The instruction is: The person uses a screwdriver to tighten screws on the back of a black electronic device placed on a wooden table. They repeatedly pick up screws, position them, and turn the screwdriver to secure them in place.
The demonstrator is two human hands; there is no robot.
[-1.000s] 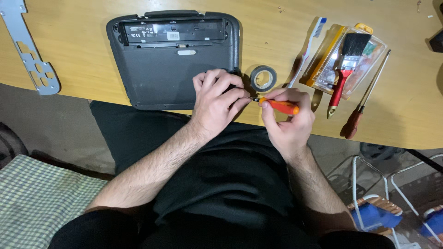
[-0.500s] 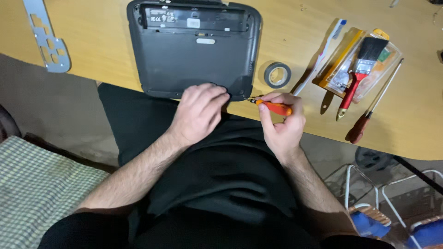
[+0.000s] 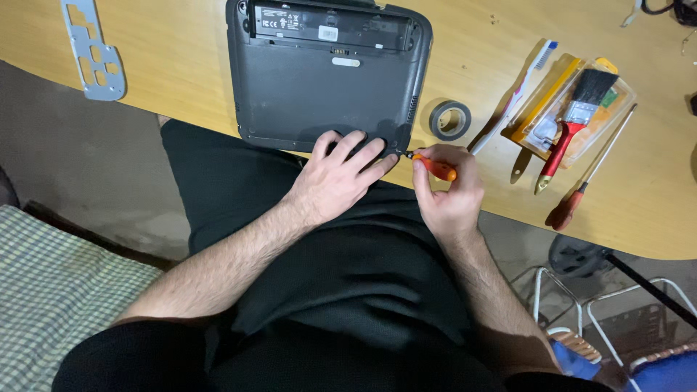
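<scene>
An upturned grey laptop [image 3: 327, 80] lay on the wooden table [image 3: 181, 43], at its near edge. The left hand [image 3: 337, 178] pressed flat, fingers spread, on its near right corner. The right hand [image 3: 450, 192] gripped a small orange screwdriver [image 3: 432, 165], tip at that corner.

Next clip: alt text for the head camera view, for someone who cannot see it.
The person's left hand presses on the near edge of an upturned grey laptop while the right hand holds a small orange screwdriver at its corner. A tape roll, paintbrush and toothbrush lie on the wooden table.
</scene>
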